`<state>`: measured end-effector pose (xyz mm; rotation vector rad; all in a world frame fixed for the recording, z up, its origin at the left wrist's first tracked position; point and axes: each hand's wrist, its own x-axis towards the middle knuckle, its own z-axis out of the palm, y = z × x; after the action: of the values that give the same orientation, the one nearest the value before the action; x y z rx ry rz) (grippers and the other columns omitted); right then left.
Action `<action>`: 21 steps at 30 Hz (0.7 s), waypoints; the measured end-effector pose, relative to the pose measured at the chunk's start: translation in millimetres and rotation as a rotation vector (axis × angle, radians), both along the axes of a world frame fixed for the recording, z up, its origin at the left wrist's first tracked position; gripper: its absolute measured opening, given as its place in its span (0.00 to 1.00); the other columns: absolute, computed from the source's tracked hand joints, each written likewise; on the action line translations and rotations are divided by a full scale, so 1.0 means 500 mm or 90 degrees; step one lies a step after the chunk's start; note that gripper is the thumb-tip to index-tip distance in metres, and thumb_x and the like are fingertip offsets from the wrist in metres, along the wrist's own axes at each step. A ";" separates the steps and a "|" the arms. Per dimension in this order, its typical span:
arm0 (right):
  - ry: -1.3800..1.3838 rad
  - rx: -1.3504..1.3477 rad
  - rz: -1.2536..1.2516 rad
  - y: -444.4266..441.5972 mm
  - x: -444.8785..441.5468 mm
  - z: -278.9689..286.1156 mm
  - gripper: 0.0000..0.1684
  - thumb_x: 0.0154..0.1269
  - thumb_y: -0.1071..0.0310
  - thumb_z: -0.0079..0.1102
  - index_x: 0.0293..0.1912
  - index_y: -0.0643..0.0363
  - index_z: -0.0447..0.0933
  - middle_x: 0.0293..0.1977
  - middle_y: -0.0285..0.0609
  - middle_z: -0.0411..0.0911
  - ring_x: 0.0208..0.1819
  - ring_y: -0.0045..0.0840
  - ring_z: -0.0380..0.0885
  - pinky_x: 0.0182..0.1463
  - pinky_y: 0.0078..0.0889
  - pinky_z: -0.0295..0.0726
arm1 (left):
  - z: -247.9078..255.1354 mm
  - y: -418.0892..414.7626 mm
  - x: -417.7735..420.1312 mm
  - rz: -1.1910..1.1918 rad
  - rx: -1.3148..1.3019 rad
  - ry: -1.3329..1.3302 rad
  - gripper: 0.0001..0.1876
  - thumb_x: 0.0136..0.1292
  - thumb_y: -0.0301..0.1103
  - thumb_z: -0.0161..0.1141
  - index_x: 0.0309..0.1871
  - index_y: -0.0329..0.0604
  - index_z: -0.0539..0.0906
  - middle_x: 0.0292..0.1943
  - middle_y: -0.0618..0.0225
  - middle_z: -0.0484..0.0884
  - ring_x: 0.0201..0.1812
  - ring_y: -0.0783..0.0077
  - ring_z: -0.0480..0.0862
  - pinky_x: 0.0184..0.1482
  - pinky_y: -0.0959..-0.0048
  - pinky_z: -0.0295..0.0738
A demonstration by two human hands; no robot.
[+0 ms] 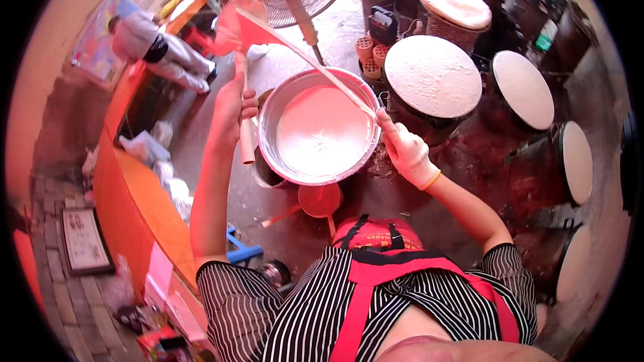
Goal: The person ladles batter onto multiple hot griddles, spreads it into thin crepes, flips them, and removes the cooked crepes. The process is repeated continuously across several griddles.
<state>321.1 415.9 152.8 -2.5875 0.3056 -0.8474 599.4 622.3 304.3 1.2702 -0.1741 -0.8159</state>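
Observation:
My bare left hand [234, 108] grips the pale, tube-like handle [246, 141] of a large ladle [239, 22], whose bowl is raised beyond the basin and lit red. In my right hand [405, 148], wearing a white knit glove with a yellow-edged cuff, is the near end of a long thin stick [322, 70]. The stick slants across the basin, its far end overlapping the ladle in view; whether they touch is unclear. Between my hands stands a wide metal basin [264, 148] of smooth pale batter [322, 130]. The right hand is beside the basin's rim.
Round griddles topped with pale sheets, one sheet [432, 75] nearest, curve along the right. Honeycomb coal briquettes [370, 53] stand beyond the basin, near a standing fan [302, 25]. A person [156, 50] bends at an orange counter [146, 186]. A red round object [319, 198] sits below the basin.

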 end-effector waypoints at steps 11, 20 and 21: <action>-0.087 0.159 -0.327 0.166 -0.116 -0.117 0.32 0.67 0.69 0.52 0.69 0.52 0.59 0.42 0.54 0.78 0.34 0.46 0.81 0.34 0.47 0.80 | -0.169 -0.168 0.017 -0.370 0.181 0.545 0.15 0.77 0.43 0.43 0.48 0.37 0.66 0.21 0.77 0.61 0.17 0.88 0.61 0.14 0.89 0.57; -0.182 0.476 -0.802 0.593 -0.570 -0.176 0.22 0.75 0.59 0.47 0.61 0.62 0.68 0.33 0.45 0.77 0.33 0.29 0.78 0.39 0.31 0.76 | -0.127 -0.300 -0.457 -1.008 0.483 0.234 0.10 0.67 0.27 0.49 0.50 0.36 0.69 0.23 0.77 0.64 0.18 0.87 0.61 0.17 0.87 0.55; -0.205 0.583 -0.827 0.667 -0.606 -0.152 0.22 0.75 0.58 0.46 0.60 0.63 0.69 0.28 0.42 0.76 0.29 0.24 0.76 0.36 0.29 0.75 | -0.124 -0.282 -0.532 -1.055 0.510 0.200 0.10 0.67 0.27 0.49 0.50 0.36 0.69 0.23 0.77 0.64 0.18 0.87 0.61 0.17 0.87 0.55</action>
<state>18.0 749.6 76.9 -1.1593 1.8284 -1.0668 333.4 481.1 242.4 1.5471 -0.7384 -2.6801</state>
